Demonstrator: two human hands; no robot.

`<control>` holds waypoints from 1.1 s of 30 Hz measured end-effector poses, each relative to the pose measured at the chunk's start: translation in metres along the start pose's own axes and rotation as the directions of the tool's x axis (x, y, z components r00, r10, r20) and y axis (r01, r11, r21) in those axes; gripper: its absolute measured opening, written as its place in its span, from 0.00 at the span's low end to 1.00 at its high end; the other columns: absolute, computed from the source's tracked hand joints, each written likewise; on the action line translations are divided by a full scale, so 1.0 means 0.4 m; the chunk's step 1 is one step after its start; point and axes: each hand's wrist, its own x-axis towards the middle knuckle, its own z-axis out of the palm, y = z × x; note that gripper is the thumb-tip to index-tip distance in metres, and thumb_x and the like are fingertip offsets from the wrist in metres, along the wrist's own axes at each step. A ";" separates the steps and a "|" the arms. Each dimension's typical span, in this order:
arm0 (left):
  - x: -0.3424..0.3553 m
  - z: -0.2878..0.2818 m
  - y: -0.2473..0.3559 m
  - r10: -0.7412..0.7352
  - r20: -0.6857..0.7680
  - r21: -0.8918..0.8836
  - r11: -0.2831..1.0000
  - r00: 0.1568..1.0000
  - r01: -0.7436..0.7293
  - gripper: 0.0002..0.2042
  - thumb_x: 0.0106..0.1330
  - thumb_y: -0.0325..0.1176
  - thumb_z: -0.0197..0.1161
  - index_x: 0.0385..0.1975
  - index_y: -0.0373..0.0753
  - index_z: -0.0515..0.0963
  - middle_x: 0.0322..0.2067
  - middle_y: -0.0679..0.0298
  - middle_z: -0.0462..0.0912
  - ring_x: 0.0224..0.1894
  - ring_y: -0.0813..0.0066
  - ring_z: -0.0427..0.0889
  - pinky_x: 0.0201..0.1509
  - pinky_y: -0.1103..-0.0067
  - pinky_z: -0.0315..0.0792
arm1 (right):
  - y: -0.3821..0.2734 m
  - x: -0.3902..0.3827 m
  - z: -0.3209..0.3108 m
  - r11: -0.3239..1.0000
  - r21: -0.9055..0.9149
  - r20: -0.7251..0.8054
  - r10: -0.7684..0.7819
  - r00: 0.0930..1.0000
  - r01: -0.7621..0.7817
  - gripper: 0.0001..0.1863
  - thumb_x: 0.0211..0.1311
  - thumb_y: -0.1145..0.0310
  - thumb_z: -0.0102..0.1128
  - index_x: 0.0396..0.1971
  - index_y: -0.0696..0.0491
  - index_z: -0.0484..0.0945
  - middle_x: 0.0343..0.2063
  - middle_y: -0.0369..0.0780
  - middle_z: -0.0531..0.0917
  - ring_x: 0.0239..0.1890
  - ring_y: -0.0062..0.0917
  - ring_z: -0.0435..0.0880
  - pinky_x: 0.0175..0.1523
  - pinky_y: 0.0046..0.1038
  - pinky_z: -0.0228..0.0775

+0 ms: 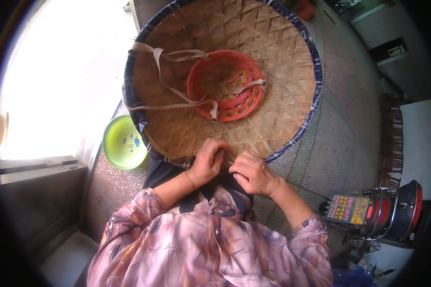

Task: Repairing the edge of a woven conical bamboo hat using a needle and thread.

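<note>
With the tray (287,86) at the lap (159,176), presumably so its cloth rim (317,71) is reachable, the left hand (209,160) curls at the near edge, grip hidden, while the right hand (253,172) pinches what looks like a needle (231,163).

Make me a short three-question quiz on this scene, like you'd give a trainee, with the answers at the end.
1. Multiple choice: what colour is the small basket lying inside the large woven basket? (a) blue (b) red (c) white

2. True or false: the green basin is on the left side of the large woven basket.

3. Short answer: which of the person's hands holds the thin needle-like thing?

Key: 1. (b). 2. True. 3. The right hand.
</note>
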 end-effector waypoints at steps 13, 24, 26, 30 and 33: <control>-0.072 -0.102 0.036 0.325 0.435 0.219 0.867 0.840 -0.448 0.16 0.45 0.27 0.69 0.38 0.44 0.84 0.41 0.64 0.80 0.42 0.61 0.79 0.43 0.67 0.71 | 0.022 -0.020 0.038 0.966 -0.260 -0.064 -0.008 0.998 -0.009 0.02 0.51 0.74 0.61 0.26 0.53 0.78 0.30 0.40 0.75 0.39 0.38 0.76 0.43 0.39 0.67; -0.064 -0.086 0.022 0.167 0.346 0.407 0.860 0.923 -0.308 0.15 0.51 0.27 0.66 0.40 0.40 0.86 0.42 0.64 0.81 0.43 0.62 0.78 0.45 0.69 0.71 | 0.012 0.001 0.041 0.989 -0.142 0.003 -0.052 0.999 0.052 0.06 0.51 0.73 0.63 0.31 0.54 0.81 0.30 0.40 0.76 0.39 0.37 0.77 0.44 0.37 0.68; -0.067 -0.085 0.014 0.173 0.347 0.398 0.863 0.922 -0.311 0.16 0.49 0.27 0.68 0.41 0.40 0.85 0.43 0.63 0.81 0.43 0.61 0.78 0.44 0.68 0.71 | 0.018 -0.001 0.046 0.980 -0.192 -0.001 -0.059 0.998 0.057 0.05 0.52 0.72 0.63 0.30 0.54 0.80 0.29 0.40 0.75 0.39 0.37 0.77 0.45 0.37 0.67; -0.063 -0.085 0.031 0.146 0.338 0.393 0.876 0.930 -0.281 0.17 0.49 0.30 0.72 0.42 0.41 0.84 0.44 0.63 0.80 0.44 0.59 0.78 0.44 0.66 0.70 | 0.028 -0.005 0.037 0.964 -0.259 -0.008 -0.064 0.998 0.059 0.03 0.54 0.71 0.61 0.26 0.53 0.78 0.29 0.40 0.75 0.37 0.37 0.77 0.46 0.37 0.67; -0.058 -0.093 0.047 0.087 0.369 0.392 0.888 0.925 -0.240 0.18 0.51 0.34 0.74 0.44 0.41 0.82 0.45 0.63 0.80 0.46 0.59 0.77 0.46 0.66 0.69 | 0.029 -0.005 0.029 0.957 -0.284 0.019 -0.051 0.999 0.055 0.04 0.54 0.71 0.61 0.24 0.53 0.76 0.28 0.40 0.75 0.38 0.37 0.77 0.46 0.37 0.67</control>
